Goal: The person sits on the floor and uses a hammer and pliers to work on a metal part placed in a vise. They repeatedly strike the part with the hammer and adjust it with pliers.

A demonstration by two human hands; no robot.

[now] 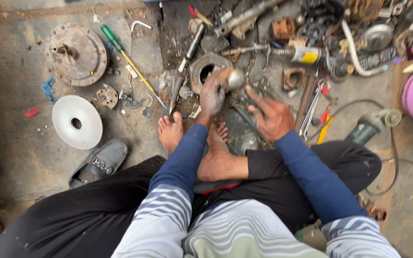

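Note:
My left hand (213, 93) grips a hammer by its handle, its shiny metal head (235, 79) raised and blurred just above the floor in front of my bare feet (170, 131). My right hand (271, 114) is beside it, fingers curled around a small dark metal piece held low against the floor; the piece itself is mostly hidden. A round metal ring housing (206, 69) lies just beyond the hammer. I sit cross-legged on the concrete floor in dark trousers and blue sleeves.
A white disc (76, 122) and a rusty round flange (76, 53) lie at the left, a green-handled screwdriver (125, 57) between them and the ring. A black shoe (99, 163) sits near my knee. An angle grinder (371, 125), wrenches (311, 107) and scrap parts crowd the right.

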